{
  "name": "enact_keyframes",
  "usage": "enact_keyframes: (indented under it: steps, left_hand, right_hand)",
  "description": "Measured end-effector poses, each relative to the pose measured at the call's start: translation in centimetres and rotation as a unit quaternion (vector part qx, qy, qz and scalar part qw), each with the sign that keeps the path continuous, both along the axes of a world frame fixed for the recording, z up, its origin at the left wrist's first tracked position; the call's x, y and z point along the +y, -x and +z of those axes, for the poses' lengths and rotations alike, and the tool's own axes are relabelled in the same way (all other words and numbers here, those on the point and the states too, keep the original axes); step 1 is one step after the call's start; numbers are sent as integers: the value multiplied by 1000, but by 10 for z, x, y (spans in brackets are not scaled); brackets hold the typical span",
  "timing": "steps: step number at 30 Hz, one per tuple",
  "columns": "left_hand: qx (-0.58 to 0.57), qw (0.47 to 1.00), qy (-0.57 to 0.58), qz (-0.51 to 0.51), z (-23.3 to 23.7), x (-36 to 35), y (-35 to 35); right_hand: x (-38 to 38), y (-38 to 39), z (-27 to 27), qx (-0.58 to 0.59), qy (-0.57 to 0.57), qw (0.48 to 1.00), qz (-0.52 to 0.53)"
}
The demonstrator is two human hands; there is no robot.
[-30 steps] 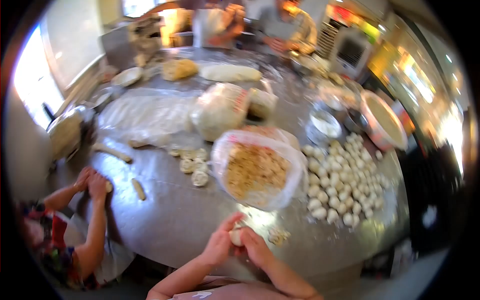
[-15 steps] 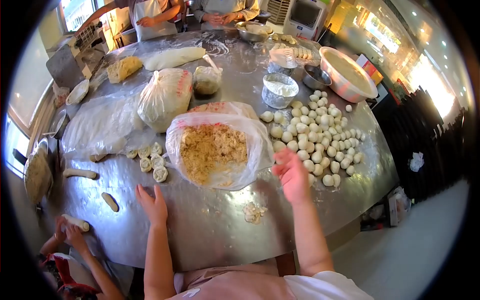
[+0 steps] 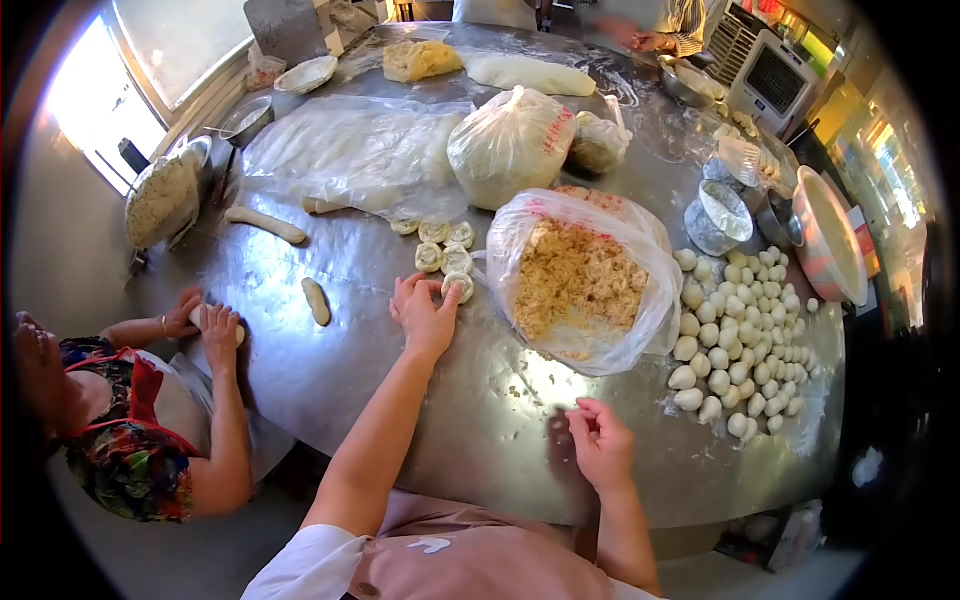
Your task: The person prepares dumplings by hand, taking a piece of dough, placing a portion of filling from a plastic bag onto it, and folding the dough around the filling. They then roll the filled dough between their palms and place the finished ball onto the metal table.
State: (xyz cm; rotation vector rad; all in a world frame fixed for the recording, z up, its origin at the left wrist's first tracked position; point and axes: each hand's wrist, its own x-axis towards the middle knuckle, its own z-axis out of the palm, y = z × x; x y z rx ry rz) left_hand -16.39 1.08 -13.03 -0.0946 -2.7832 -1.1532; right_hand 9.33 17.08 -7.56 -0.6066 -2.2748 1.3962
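My left hand (image 3: 425, 318) reaches to a small group of coiled round dough pieces. Its thumb overlaps the edge of the nearest dough piece (image 3: 459, 288); the fingers are apart, not closed round it. Over the steel table, in front of the filling bag, hovers my right hand (image 3: 603, 445). Its fingers are loosely curled with a gap to the thumb, and nothing shows in them. The plastic bag (image 3: 655, 320) stands wide open, with crumbly tan filling (image 3: 575, 275) inside. To its right lies a heap of white dough balls (image 3: 745, 345).
At left a co-worker's hands (image 3: 212, 328) press a dough roll. Nearby lie a dough strip (image 3: 265, 225) and a short dough piece (image 3: 316, 301). Behind are a plastic sheet (image 3: 350, 150), a tied bag (image 3: 512, 148), a flour tub (image 3: 718, 218) and a large basin (image 3: 830, 235).
My view has swung left. My left hand has moved forward to the coiled dough pieces. My right hand has drawn back from beside the dough balls towards me, its fingers more curled.
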Motion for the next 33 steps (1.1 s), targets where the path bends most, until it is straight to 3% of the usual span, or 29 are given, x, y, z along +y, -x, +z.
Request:
enact_keyframes:
  steps: [2, 5, 6, 8, 9, 11, 13, 16, 19, 22, 25, 28, 31, 32, 33]
  left_hand:
    - [26, 999, 18, -14, 1, 3, -7]
    - [-37, 994, -35, -95, 7, 6, -22]
    - [28, 994, -15, -106, 3, 8, -30]
    - [-37, 983, -165, -71, 4, 10, -47]
    - [-67, 966, -242, -56, 4, 12, -53]
    - [-77, 908, -404, -80, -16, 9, -62]
    - [-308, 804, -502, -80, 17, -9, -77]
    - [-431, 682, -582, -99, 41, -30, -95]
    - [-456, 627, -608, -173, 30, -42, -104]
    - [-491, 626, -588, -148, 29, -38, -111]
    - [-507, 642, -556, -150, 48, -29, -123]
    - [-525, 644, -526, -182, 55, -22, -127]
    - [-522, 649, -522, -184, 61, -17, -130]
    - [-515, 650, -529, -177, 57, -15, -131]
    - [-509, 652, -536, -170, 52, -13, -132]
  right_hand:
    - [3, 14, 5, 21, -49, 998, -17]
    - [13, 47, 20, -3, -153, 988, -10]
    - [14, 62, 21, -13, -139, 990, -9]
    - [15, 95, 12, -28, -117, 993, -10]
    - [21, 111, -3, 8, -201, 979, 17]
    - [21, 139, -9, 79, -249, 964, 47]
    - [22, 155, -16, 41, -267, 960, 72]
    - [29, 163, -32, -19, -259, 962, 78]
    - [36, 157, -37, -18, -247, 966, 71]
    - [47, 142, -19, -1, -257, 964, 63]
    - [62, 126, 0, 5, -175, 984, 22]
    - [83, 116, 6, -11, 56, 998, -17]
    - [98, 113, -10, -9, 119, 992, -35]
    - [102, 108, -14, -87, -119, 989, -6]
    - [100, 104, -20, -81, -105, 991, -11]
